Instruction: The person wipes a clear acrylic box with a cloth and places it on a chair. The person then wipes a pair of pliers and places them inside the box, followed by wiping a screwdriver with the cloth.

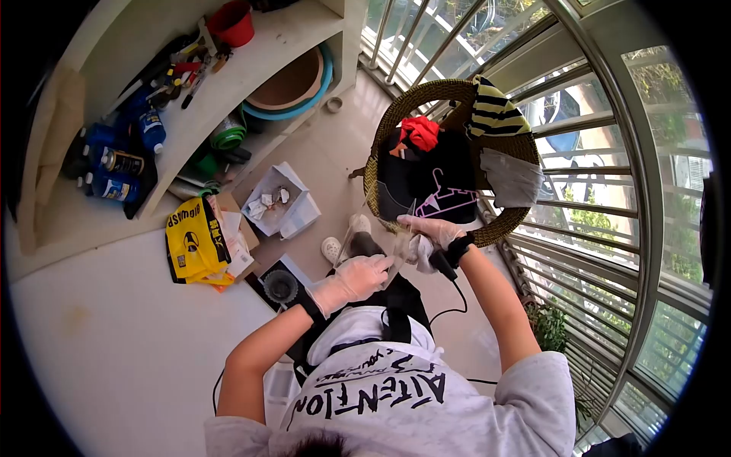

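My left hand (352, 283), in a clear thin glove, has its fingers closed on a see-through plastic piece (397, 255) in front of my body. The exact shape of this piece is hard to make out. Also gloved, my right hand (432, 232) is closed around a corded tool with a black handle (442, 265), close to the plastic piece. A black cord runs down from the handle. The tool's kind cannot be told, and a whitish bunched material (419, 250) lies against my right fingers.
A wicker chair (375, 152) ahead holds dark cloth, a red cloth (420, 133) and a pink hanger (449, 204). To the left are a white box (282, 217) with scraps, a yellow bag (196, 240) and a shelf (282, 34) with bottles and tools. Window bars (586, 221) line the right.
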{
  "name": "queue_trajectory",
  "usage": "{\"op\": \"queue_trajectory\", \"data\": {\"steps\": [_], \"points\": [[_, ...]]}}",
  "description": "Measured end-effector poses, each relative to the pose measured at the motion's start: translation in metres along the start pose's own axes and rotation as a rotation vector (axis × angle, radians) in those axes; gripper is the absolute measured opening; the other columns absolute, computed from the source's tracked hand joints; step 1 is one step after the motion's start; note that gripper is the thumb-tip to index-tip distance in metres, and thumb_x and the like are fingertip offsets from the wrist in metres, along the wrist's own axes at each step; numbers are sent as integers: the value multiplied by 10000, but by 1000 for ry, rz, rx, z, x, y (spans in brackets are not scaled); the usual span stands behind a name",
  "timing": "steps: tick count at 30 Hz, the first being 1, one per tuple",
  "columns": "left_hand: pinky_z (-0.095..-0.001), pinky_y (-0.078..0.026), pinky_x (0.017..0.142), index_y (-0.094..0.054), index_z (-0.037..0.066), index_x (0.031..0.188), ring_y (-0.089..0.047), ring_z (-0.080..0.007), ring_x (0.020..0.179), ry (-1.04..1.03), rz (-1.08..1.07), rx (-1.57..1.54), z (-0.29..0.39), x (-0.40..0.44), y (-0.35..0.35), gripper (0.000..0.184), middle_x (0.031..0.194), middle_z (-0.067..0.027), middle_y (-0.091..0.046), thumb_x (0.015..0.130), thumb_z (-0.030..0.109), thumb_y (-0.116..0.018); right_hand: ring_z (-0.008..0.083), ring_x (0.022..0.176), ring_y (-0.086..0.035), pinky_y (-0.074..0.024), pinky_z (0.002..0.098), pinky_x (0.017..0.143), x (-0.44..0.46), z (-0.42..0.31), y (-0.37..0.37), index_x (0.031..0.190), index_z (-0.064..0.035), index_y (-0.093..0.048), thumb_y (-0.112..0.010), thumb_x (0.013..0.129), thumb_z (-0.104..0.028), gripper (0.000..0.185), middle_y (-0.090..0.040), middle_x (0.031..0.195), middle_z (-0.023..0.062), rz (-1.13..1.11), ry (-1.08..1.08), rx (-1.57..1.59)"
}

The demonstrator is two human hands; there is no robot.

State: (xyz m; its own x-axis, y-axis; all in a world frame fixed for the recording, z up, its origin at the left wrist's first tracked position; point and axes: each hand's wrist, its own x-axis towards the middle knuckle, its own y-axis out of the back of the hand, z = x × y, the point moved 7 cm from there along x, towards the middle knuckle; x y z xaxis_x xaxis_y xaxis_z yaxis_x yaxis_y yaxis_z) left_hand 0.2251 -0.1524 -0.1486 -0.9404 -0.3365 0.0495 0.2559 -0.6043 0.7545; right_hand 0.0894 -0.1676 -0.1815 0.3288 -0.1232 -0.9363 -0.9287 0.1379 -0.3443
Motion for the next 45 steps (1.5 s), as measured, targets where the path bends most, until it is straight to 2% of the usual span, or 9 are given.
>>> {"op": "queue_trajectory", "data": {"steps": [7,15,21,30,33,37,41,44,45], "points": [[-383,-406,924,-536,29,908,-439,-322,1136,193,29,109,-38,10,-18,301,1219,-157,-454,666,153,-664,178,357,-413,-338,352,359,67,-17,60,697,-16,-538,-467,842,-312,337,-536,571,88,-112,-118,69],[-385,-454,790,-547,47,871,-534,-302,952,704,269,-113,-75,-12,26,192,1021,-120,-533,761,197,-595,374,873,-615,-479,424,747,195,-109,191,930,8,-638,-453,850,-390,445,-640,896,209,546,127,-1262],[-389,-472,743,-548,101,998,-577,-293,900,903,119,-233,-62,-19,101,218,1061,-81,-564,837,248,-543,345,974,-586,-460,443,817,184,-135,183,1026,-54,-623,-453,856,-442,456,-618,1030,169,668,-7,-1363],[-308,-492,599,-587,-5,841,-581,-218,670,485,263,-65,52,68,254,164,774,-114,-577,757,134,-565,294,897,-622,-475,368,760,162,-125,161,939,-73,-665,-604,743,-405,390,-647,946,150,853,-29,-1314],[-297,-496,576,-590,-25,848,-591,-198,651,-41,495,906,112,42,283,173,704,-95,-582,743,109,-559,278,795,-639,-475,344,695,143,-111,137,838,-39,-671,-602,727,-347,334,-660,800,150,754,64,-1343],[-297,-496,588,-592,-18,854,-593,-200,668,1,367,652,139,14,293,182,732,-93,-585,742,124,-565,217,413,-555,-389,344,385,162,-70,139,810,17,-634,-586,787,-218,241,-619,590,147,436,174,-1144],[-297,-497,599,-594,-10,860,-595,-202,685,10,333,618,154,-24,296,191,760,-91,-589,741,138,-572,234,326,-494,-365,339,327,160,-27,154,814,27,-621,-555,817,-206,242,-598,579,162,535,80,-885],[-297,-497,608,-595,-4,864,-597,-204,698,3,326,623,160,-50,299,198,780,-90,-592,740,149,-577,247,423,-570,-444,350,431,209,-3,213,709,31,-629,-555,781,-260,309,-604,577,167,412,287,-1466],[-298,-498,610,-596,-2,866,-598,-205,702,-2,323,632,161,-59,299,201,787,-90,-593,739,153,-579,243,426,-571,-434,351,417,146,-3,136,705,25,-632,-555,777,-255,299,-606,582,169,567,-23,-1131]]}}
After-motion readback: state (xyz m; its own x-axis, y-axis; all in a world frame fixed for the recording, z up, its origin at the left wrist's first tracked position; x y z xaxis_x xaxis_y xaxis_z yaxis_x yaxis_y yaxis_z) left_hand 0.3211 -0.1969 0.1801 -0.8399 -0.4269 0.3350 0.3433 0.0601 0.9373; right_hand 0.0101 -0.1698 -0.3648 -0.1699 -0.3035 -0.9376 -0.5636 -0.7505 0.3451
